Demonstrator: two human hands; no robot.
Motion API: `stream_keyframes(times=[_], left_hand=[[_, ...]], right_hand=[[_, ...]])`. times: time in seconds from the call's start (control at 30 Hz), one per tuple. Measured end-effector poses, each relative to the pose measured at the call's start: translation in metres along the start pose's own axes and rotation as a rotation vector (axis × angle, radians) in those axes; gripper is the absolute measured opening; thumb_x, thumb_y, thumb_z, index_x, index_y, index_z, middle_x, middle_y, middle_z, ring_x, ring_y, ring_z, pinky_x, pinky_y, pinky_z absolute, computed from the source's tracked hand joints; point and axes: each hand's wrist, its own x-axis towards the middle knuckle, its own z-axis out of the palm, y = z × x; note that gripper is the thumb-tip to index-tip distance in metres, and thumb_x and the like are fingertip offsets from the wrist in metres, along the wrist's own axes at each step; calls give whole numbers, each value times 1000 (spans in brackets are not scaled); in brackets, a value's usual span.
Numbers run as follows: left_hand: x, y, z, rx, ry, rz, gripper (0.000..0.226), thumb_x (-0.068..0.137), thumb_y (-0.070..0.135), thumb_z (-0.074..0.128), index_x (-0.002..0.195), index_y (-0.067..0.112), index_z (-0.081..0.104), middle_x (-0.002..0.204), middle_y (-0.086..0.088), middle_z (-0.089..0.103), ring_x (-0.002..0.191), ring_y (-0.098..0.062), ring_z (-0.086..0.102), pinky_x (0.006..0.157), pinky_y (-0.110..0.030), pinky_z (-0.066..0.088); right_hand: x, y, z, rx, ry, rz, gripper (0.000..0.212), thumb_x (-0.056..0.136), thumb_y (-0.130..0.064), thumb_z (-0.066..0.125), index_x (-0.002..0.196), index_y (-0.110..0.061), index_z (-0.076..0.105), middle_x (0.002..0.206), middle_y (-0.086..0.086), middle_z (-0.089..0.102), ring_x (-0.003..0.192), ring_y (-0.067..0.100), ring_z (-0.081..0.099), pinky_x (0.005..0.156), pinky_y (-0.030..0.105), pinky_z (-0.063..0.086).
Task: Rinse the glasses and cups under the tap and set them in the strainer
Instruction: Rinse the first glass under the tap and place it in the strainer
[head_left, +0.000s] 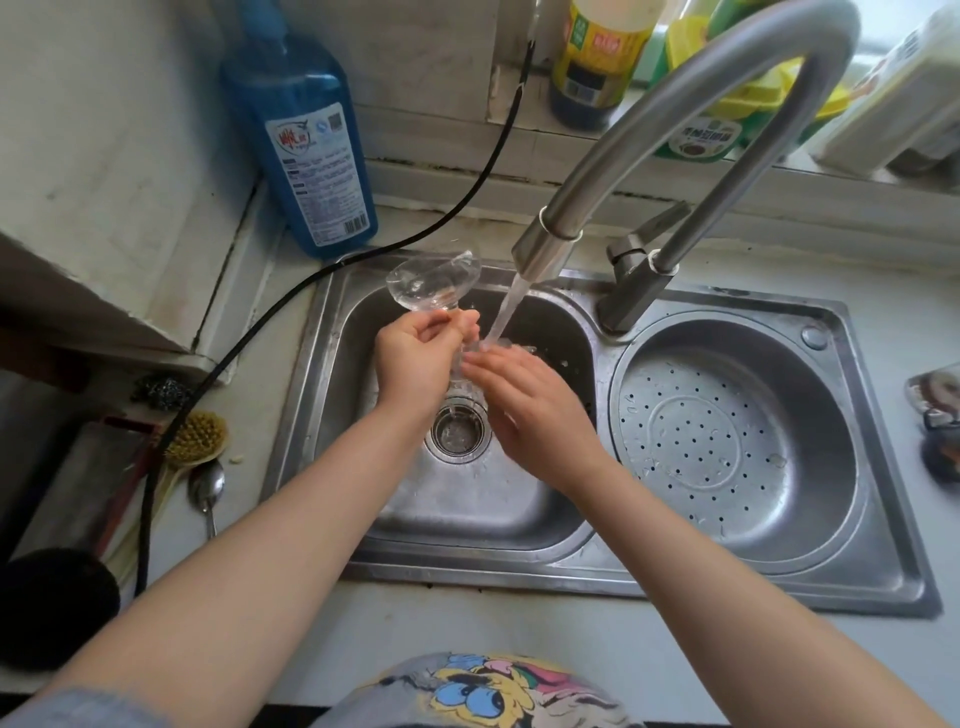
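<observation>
A clear stemmed glass (434, 283) is tilted over the left sink basin (467, 509), its bowl pointing up and to the left. My left hand (415, 358) grips it by the stem. The steel tap (545, 249) is running, and its stream lands on the foot end of the glass and on the fingertips of my right hand (535, 410). That hand's fingers lie straight against the wet foot of the glass. To the right sits the round perforated strainer (727, 441), with nothing in it.
A blue detergent bottle (311, 156) stands at the back left, and a black cable (363, 254) runs past it down the left counter. A brush (200, 436), a spoon (208, 488) and a steel scourer (163, 389) lie left of the sink. Bottles line the sill behind the tap.
</observation>
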Motion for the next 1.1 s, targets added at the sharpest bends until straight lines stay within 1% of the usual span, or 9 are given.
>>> stream_keyframes(times=[0.13, 0.23, 0.33, 0.43, 0.5, 0.63, 0.77, 0.9, 1.1], left_hand=[[2, -6, -2, -22, 39, -4, 7, 84, 6, 70, 89, 4, 66, 78, -6, 71, 68, -7, 68, 75, -24, 57], [-5, -11, 2, -52, 54, -21, 4, 85, 6, 69, 88, 4, 66, 74, -4, 70, 63, -4, 67, 65, -22, 56], [-11, -18, 5, -30, 101, -9, 4, 83, 6, 71, 85, 9, 68, 70, 2, 70, 63, -5, 67, 66, -23, 57], [-15, -20, 5, -21, 98, -12, 8, 83, 7, 71, 81, 14, 68, 64, 9, 70, 63, -5, 68, 67, -25, 58], [-14, -19, 4, 0, 102, -7, 15, 84, 8, 71, 75, 19, 66, 64, 8, 71, 66, -8, 69, 72, -28, 58], [-5, -15, 1, -89, 80, -63, 12, 91, 12, 63, 80, 10, 66, 82, -8, 72, 77, -24, 69, 64, -31, 58], [2, -8, 6, -194, 40, -289, 17, 95, 13, 57, 80, 7, 63, 69, -5, 65, 54, -11, 62, 44, -17, 46], [-2, -5, 14, -546, -248, -623, 25, 97, 19, 49, 82, 9, 66, 68, -4, 68, 62, -13, 68, 56, -22, 56], [-1, 0, 10, -531, -161, -877, 44, 94, 19, 57, 53, 6, 65, 50, -3, 64, 43, -13, 63, 56, -16, 52]], right_hand=[[9, -9, -11, 225, 86, 366, 32, 95, -24, 50, 118, -7, 64, 117, 6, 66, 109, 17, 60, 94, 28, 47], [29, -17, -1, 472, -32, 818, 31, 97, -25, 42, 115, -15, 65, 108, 1, 69, 100, 14, 61, 87, 31, 48], [50, -14, 13, 886, -55, 1238, 24, 92, -16, 46, 98, -10, 69, 96, 11, 71, 91, 26, 67, 82, 41, 56], [63, -9, 8, 1281, -21, 1557, 28, 100, -16, 37, 85, -6, 58, 79, 9, 62, 62, 20, 63, 55, 28, 52], [68, -13, 3, 1563, 73, 1655, 38, 103, -25, 27, 86, -9, 56, 78, 8, 61, 66, 20, 60, 59, 29, 48], [70, -32, -2, 1396, 151, 1439, 28, 101, -30, 36, 90, -14, 55, 85, 2, 58, 78, 17, 56, 70, 31, 45], [61, -44, -3, 968, 161, 1073, 20, 97, -38, 50, 106, -21, 55, 105, 5, 63, 91, 12, 62, 84, 32, 53], [52, -40, 4, 447, 211, 832, 46, 88, -54, 47, 115, -18, 57, 113, 2, 55, 108, 18, 53, 92, 37, 45], [42, -16, 2, 253, 42, 506, 59, 83, -58, 49, 119, -13, 60, 108, 5, 64, 102, 20, 55, 91, 30, 39]])
